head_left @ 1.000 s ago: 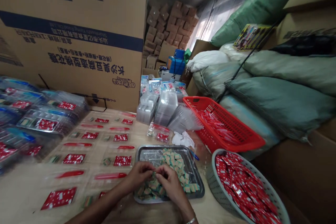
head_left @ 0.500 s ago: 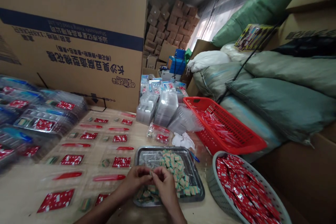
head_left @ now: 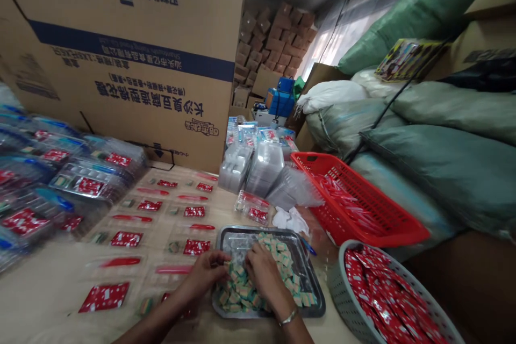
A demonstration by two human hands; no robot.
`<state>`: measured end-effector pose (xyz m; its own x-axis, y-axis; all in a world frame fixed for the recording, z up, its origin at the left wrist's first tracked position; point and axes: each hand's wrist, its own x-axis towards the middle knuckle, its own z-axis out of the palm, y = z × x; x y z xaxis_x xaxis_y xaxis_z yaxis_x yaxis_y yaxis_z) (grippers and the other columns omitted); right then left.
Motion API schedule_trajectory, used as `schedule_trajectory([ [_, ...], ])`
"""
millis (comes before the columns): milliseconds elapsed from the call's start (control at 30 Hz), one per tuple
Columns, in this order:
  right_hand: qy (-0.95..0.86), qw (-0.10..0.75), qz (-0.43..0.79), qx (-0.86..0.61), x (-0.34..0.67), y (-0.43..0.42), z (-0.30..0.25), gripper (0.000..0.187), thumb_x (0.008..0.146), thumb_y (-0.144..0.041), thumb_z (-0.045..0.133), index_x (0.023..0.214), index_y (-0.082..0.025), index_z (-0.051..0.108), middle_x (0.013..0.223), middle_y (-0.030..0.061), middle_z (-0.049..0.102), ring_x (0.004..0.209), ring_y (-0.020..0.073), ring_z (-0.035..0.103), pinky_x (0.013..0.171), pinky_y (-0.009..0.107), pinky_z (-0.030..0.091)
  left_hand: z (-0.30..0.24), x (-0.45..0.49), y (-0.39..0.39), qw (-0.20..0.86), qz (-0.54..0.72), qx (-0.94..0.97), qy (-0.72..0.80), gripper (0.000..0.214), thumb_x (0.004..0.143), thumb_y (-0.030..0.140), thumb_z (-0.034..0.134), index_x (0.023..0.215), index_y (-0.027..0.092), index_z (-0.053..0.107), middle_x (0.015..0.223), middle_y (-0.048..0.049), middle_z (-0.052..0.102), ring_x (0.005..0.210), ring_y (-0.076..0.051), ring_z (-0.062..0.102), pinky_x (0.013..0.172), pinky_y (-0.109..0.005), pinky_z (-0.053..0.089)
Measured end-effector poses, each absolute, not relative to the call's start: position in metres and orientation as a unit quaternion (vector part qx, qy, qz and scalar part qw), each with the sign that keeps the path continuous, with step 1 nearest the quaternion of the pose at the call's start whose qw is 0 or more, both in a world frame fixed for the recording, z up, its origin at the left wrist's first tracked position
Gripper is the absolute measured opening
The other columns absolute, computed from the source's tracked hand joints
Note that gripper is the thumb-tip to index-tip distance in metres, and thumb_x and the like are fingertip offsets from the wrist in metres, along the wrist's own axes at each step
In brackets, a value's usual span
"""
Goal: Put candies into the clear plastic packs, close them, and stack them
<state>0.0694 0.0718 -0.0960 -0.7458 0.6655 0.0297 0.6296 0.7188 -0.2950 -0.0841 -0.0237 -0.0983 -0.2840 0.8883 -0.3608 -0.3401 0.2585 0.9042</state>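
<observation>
Small green-and-tan blocks (head_left: 242, 293) lie heaped in a dark metal tray (head_left: 318, 309). Over the tray's left part, my left hand (head_left: 207, 274) has its thumb and fingertips pinched together; whatever sits between them is too small to make out. My right hand (head_left: 264, 271) reaches down onto the heap with its fingers bent, and the fingertips are hidden behind the hand. On the table to the left, clear plastic blister trays stand in rows, each with a red patterned sachet (head_left: 104, 297), a red stick-like piece (head_left: 121, 262) and a small block (head_left: 145, 306).
A grey basket (head_left: 342, 295) of red sachets stands at right, behind it a red basket (head_left: 387, 239) of red pieces. Stacked clear plastic trays (head_left: 266, 166) stand at the back. Filled packs (head_left: 88, 180) pile up at left before a large carton (head_left: 161, 27). Sacks (head_left: 439, 166) line the right.
My hands, together over the tray before, have moved apart. The right hand has gone down to the blocks; the left stays pinched at the tray's left side. The view has shifted slightly left.
</observation>
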Motion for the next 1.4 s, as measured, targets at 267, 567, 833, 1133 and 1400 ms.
schedule_trajectory([
  [267, -0.933, 0.04, 0.136, -0.332, 0.073, 0.075, -0.101, 0.022, 0.077, -0.003, 0.048, 0.082, -0.019, 0.063, 0.088, 0.0052, 0.061, 0.089, 0.0219, 0.055, 0.077, 0.03, 0.039, -0.104, -0.096, -0.032, 0.528, 0.581, 0.25, 0.567, 0.041, 0.043, 0.037, 0.081, 0.072, 0.014, 0.062, 0.053, 0.005, 0.059, 0.05, -0.011, 0.055, 0.053, -0.023, 0.041],
  [567, -0.789, 0.274, 0.438, -0.331, 0.041, 0.049, -0.094, 0.016, 0.084, -0.032, 0.046, 0.075, -0.019, 0.051, 0.068, -0.0007, 0.053, 0.065, 0.0149, 0.051, 0.059, 0.024, 0.041, -0.107, -0.097, -0.032, 0.511, 0.632, 0.225, 0.538, 0.041, 0.043, 0.041, 0.082, 0.066, 0.014, 0.064, 0.058, 0.0032, 0.061, 0.054, -0.011, 0.054, 0.057, -0.025, 0.045],
  [833, -0.728, 0.284, 0.517, -0.349, 0.004, 0.013, -0.105, 0.03, 0.077, -0.048, 0.056, 0.082, -0.019, 0.059, 0.076, 0.0055, 0.063, 0.068, 0.0198, 0.059, 0.063, 0.03, 0.048, -0.103, -0.108, -0.06, 0.492, 0.68, 0.203, 0.504, 0.038, 0.051, 0.038, 0.082, 0.077, 0.015, 0.067, 0.073, -0.0024, 0.067, 0.071, -0.018, 0.06, 0.069, -0.029, 0.047],
  [1133, -0.83, 0.091, 0.521, -0.177, -0.066, -0.017, -0.089, 0.019, 0.076, -0.034, 0.054, 0.082, -0.024, 0.068, 0.081, 0.0058, 0.07, 0.075, 0.0236, 0.065, 0.068, 0.033, 0.049, -0.096, -0.164, -0.15, 0.348, 0.646, 0.26, 0.628, 0.054, 0.069, 0.023, 0.063, 0.121, 0.02, 0.05, 0.089, -0.0045, 0.065, 0.08, -0.018, 0.061, 0.071, -0.027, 0.046],
  [1400, -0.785, 0.099, 0.593, -0.149, -0.173, -0.067, -0.092, 0.01, 0.069, -0.018, 0.056, 0.071, -0.019, 0.065, 0.071, 0.0035, 0.07, 0.066, 0.0189, 0.064, 0.063, 0.028, 0.049, -0.119, -0.254, -0.245, 0.022, 0.489, 0.17, 0.855, 0.046, 0.071, 0.034, 0.051, 0.113, 0.016, 0.053, 0.1, -0.0101, 0.064, 0.093, -0.025, 0.06, 0.084, -0.042, 0.047],
])
